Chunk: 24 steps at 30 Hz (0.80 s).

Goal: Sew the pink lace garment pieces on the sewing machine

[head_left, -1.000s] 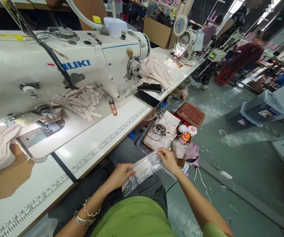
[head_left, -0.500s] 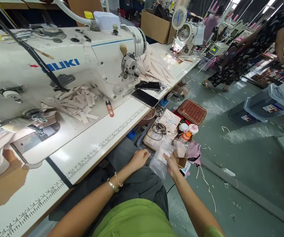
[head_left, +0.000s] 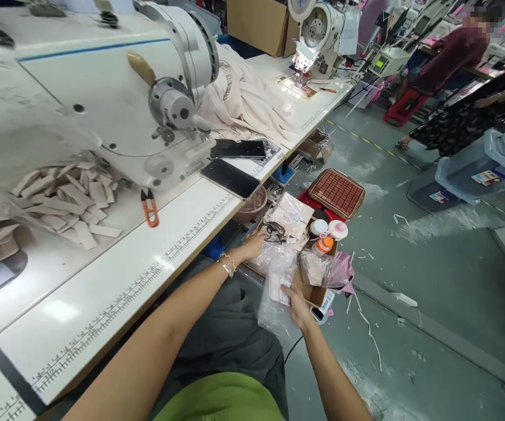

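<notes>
In my right hand [head_left: 297,305] is a clear plastic bag [head_left: 274,292] with pale pink pieces and a label inside, gripped by its right edge above my lap. My left hand [head_left: 253,244] reaches over the left side of a cardboard box [head_left: 316,294], its fingers stretched out against the packs there. Right by those fingertips a coiled black cable [head_left: 274,231] lies on bagged pale pink pieces [head_left: 291,214]. A small bag of pale pieces [head_left: 316,268] and a bottle with an orange cap [head_left: 324,244] sit at the box's right side.
To my left, a sewing machine [head_left: 103,76] stands on a white table [head_left: 116,286] with fabric strips [head_left: 72,202], orange thread snips [head_left: 149,209] and a phone [head_left: 230,178]. A woven seat pad [head_left: 336,192] is beyond the box. Lidded bins [head_left: 467,169] and people are at the right.
My left hand has moved forward from my lap to the packs in the box. My right hand still holds the plastic bag, slightly lower. The view has shifted rightward.
</notes>
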Available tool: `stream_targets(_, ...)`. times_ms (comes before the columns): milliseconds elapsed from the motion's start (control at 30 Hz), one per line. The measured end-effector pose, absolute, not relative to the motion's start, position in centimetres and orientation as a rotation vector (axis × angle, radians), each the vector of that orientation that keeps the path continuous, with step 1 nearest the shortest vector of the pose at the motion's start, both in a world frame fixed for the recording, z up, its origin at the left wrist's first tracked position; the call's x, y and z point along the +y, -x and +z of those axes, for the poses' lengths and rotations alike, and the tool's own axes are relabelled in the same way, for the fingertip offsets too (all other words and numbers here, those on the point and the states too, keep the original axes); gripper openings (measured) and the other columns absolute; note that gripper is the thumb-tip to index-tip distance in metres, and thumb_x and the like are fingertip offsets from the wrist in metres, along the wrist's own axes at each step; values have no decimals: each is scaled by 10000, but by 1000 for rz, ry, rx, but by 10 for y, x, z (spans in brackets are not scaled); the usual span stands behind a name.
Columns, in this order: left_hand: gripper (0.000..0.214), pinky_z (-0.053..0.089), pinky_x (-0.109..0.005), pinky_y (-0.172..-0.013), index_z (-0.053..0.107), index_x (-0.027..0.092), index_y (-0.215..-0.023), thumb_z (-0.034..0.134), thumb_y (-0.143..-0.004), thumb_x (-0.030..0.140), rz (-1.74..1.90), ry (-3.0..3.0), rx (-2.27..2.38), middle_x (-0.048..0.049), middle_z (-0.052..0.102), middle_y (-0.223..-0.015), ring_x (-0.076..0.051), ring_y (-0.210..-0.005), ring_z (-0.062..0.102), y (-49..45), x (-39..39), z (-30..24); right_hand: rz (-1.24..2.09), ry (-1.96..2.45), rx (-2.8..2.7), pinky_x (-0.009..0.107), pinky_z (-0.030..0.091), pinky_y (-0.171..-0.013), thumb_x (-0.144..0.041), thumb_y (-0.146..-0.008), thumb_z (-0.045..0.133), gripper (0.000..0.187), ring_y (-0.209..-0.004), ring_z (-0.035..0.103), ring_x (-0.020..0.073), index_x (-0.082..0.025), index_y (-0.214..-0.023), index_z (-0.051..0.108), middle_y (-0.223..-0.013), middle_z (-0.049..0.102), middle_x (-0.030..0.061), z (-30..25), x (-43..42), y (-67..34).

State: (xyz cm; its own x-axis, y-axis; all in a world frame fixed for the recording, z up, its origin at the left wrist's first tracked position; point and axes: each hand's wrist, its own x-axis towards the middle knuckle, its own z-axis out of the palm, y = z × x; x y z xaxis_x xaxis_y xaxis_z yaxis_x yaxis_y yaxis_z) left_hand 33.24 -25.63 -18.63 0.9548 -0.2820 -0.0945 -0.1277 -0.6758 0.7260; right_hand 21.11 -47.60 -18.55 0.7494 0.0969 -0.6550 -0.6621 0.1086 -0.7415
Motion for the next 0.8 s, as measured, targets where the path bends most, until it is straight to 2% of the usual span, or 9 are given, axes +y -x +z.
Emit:
stream_targets(167,537,396,-401,-1165,659,158,-1205,483,-733,-29,-139,-2190,-357,-110,563,-1377,-230,-1308,520,-383,-259,-166,565,1360,549,355,588,-646,-447,-746,714,395,-825,722,252,-225,-1063,632,-956,756,62,-218,-444,-264)
stream_targets(333,580,397,-401,-1169,645,135,-1204,458,-691,-60,-82,-2093,-356,-121,544,-1370,-228,-1301,522,-402,-258,-156,544,1449,605,383,586,-790,-427,-941,597,359,-946,682,212,-179,-1200,601,-1134,687,85,-244,-431,-302)
stream_targets(467,560,424,-403,-1150,649,116,-1173,442,-686,-68,-81,-2043,-346,-139,538,-1352,-227,-1244,562,-403,-258,-155,535,1587,594,435,562,-896,-396,-957,617,378,-1060,637,217,-180,-1266,586,-1261,614,84,-255,-422,-326)
stream_targets(800,587,430,-397,-1149,644,178,-1211,455,-703,-47,-48,-1956,-397,-91,552,-1366,-208,-1298,526,-353,-240,-166,354,2108,397,442,558,-905,-389,-956,619,379,-1073,634,222,-183,-1272,583,-1274,611,86,-268,-409,-372)
